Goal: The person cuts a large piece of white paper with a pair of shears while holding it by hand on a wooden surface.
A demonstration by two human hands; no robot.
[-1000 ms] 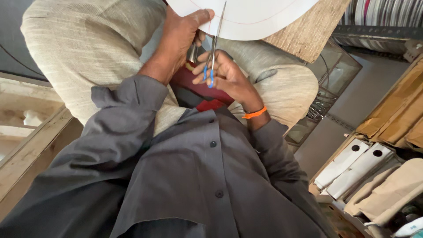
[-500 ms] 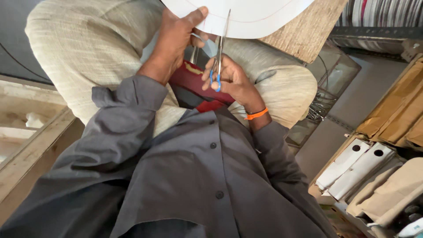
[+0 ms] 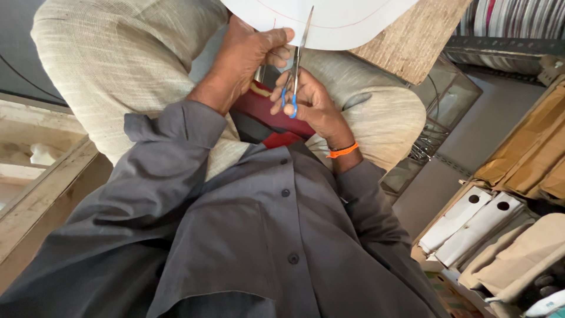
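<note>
A person in a grey buttoned shirt sits with knees up, seen from above, cutting a white sheet (image 3: 335, 20) held out in front of the body. The left hand (image 3: 250, 50) pinches the lower edge of the sheet, thumb on top and fingers curled beneath, its grip pressed tight on the paper. The sheet carries a thin red curved line and runs off the top of the view.

The right hand (image 3: 309, 103) holds a pair of scissors (image 3: 297, 65) with blue handle loops, fingers through the loops and closed around them. An orange band (image 3: 343, 151) circles that wrist. The steel blades point upward and reach into the sheet's edge, just beside the left thumb; whether the blades stand apart or together is too fine to tell.

Under both hands lies a dark red object (image 3: 276, 115) resting on the lap, between legs clad in pale woven trousers (image 3: 118, 70). A rough wooden board (image 3: 421, 38) sits just behind the sheet. To the right, well apart from the hands, white cardboard boxes (image 3: 471, 221) with round holes stand on edge beside brown paper packages (image 3: 529, 150).
</note>
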